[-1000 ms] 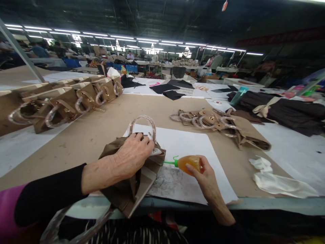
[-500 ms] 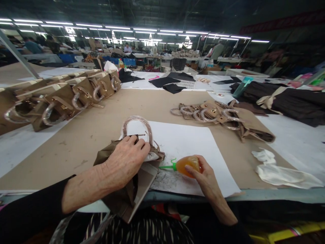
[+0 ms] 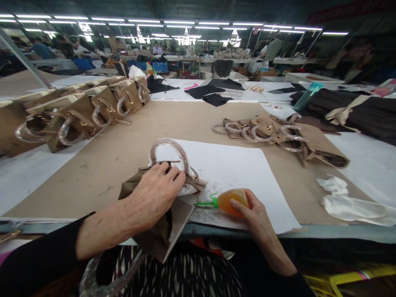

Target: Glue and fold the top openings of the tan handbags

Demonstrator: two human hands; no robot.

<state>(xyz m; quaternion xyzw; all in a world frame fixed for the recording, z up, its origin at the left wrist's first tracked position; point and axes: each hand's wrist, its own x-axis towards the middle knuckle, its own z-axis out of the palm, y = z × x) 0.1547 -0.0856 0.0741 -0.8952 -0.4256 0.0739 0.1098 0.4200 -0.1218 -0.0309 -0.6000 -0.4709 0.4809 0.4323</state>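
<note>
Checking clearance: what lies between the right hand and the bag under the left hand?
The head view shows the amber bottle in the right hand, its green nozzle pointing toward the bag.

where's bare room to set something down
Bare brown paper lies between the left row of bags and the white sheet; a narrower strip separates that sheet from crumpled white material. Crowded where left hand, held bag, right hand and bottle cluster.
</note>
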